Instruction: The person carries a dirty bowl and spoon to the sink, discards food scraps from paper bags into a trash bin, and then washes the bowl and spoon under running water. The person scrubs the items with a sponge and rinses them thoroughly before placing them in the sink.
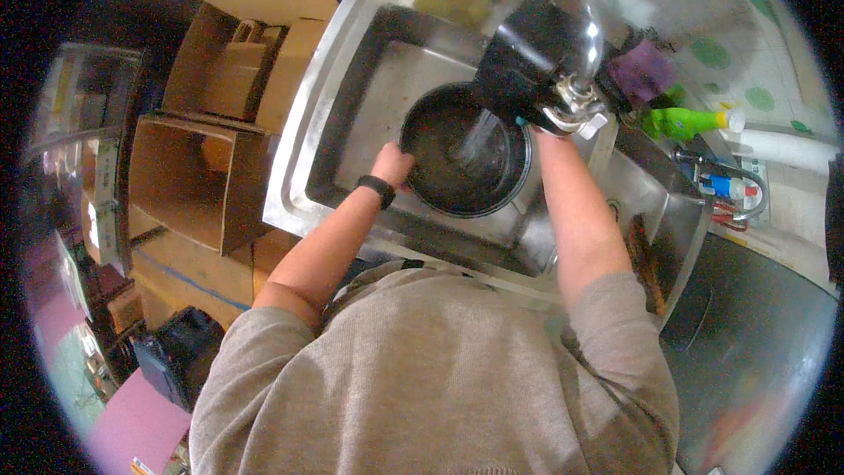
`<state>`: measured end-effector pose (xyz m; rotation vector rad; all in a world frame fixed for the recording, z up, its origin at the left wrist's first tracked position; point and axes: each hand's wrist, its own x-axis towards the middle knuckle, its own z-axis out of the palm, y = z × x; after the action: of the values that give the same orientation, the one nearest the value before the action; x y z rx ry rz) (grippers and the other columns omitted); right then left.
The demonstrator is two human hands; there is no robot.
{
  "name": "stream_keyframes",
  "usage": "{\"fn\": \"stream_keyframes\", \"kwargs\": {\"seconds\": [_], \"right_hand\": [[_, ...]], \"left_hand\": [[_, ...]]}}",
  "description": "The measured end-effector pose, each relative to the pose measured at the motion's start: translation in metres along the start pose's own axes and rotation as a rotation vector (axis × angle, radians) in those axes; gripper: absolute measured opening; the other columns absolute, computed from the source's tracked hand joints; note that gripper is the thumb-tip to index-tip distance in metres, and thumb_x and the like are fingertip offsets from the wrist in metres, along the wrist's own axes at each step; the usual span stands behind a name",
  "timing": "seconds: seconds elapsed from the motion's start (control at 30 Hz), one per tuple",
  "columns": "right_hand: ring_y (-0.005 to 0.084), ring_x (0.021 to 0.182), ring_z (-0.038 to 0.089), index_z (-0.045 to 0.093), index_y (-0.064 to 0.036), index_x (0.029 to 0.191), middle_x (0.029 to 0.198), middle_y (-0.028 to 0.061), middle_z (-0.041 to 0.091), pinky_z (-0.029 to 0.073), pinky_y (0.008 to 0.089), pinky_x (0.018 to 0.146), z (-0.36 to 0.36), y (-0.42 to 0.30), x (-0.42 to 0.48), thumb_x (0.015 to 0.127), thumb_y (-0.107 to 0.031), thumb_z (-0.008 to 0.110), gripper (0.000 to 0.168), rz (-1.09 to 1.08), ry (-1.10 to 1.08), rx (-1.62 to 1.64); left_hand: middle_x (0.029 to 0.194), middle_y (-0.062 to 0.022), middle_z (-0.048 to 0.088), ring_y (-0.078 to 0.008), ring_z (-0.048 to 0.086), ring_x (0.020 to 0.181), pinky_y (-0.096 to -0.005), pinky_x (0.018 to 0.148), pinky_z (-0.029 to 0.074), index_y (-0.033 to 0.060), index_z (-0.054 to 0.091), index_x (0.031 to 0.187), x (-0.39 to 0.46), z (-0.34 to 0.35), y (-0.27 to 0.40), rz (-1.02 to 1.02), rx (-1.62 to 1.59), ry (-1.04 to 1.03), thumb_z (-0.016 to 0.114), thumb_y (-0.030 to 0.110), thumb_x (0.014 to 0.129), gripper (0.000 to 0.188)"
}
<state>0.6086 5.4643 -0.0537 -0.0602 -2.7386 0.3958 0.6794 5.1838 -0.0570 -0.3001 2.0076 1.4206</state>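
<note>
A round dark pot [455, 165] sits in a stainless steel sink [376, 112], with shallow water or a wet sheen inside. A pale streak, apparently running water, falls into it from beneath the faucet. My left hand [393, 166], with a black band on its wrist, is closed on the pot's left edge. On the far right side, my right hand [546, 133] reaches in beneath the metal faucet [580, 89], which hides most of its fingers. A small teal bit [521, 121] shows beside it; what it belongs to is unclear.
A black box-like object [521, 53] overhangs the pot beside the faucet. Open cardboard boxes [181, 178] are stacked left of the sink. A green bottle [686, 123] and a purple item [643, 71] stand at the right. A second basin [636, 194] adjoins on the right.
</note>
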Motion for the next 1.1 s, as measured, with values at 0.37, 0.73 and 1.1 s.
{"fn": "stream_keyframes", "kwargs": {"seconds": [0.37,0.73,1.1], "right_hand": [[0.0307,0.096,0.042,0.051,-0.009,0.094,0.11,0.0194,0.037,0.036,0.0357,0.082,0.03,-0.072,-0.09,0.064,-0.004,0.05,0.03,-0.27,-0.704,0.121],[0.0268,0.081,0.05,0.049,0.002,0.095,0.093,0.0171,0.053,0.04,0.0342,0.074,0.136,-0.112,-0.12,0.078,-0.017,0.033,0.031,0.531,-1.127,0.874],[0.0322,0.093,0.044,0.045,-0.007,0.105,0.104,0.0181,0.046,0.036,0.0363,0.08,0.036,-0.125,-0.139,0.074,-0.024,0.044,0.035,-0.267,-1.195,0.321]], "left_hand": [[0.061,-0.0183,0.054,-0.0275,0.054,0.043,-0.0334,0.036,0.045,-0.0101,0.05,0.075,-0.006,-0.009,0.009,0.013,0.067,0.034,0.042,0.003,0.066,0.017],[0.081,-0.0241,0.053,-0.0372,0.051,0.078,-0.04,0.067,0.042,-0.0021,0.05,0.089,0.017,-0.001,-0.02,0.197,0.263,0.096,0.044,0.009,0.067,0.025],[0.076,-0.0264,0.052,-0.0361,0.052,0.074,-0.0396,0.065,0.042,-0.0003,0.039,0.109,-0.007,-0.035,0.018,0.391,0.531,0.279,0.045,0.004,0.064,0.046]]}}
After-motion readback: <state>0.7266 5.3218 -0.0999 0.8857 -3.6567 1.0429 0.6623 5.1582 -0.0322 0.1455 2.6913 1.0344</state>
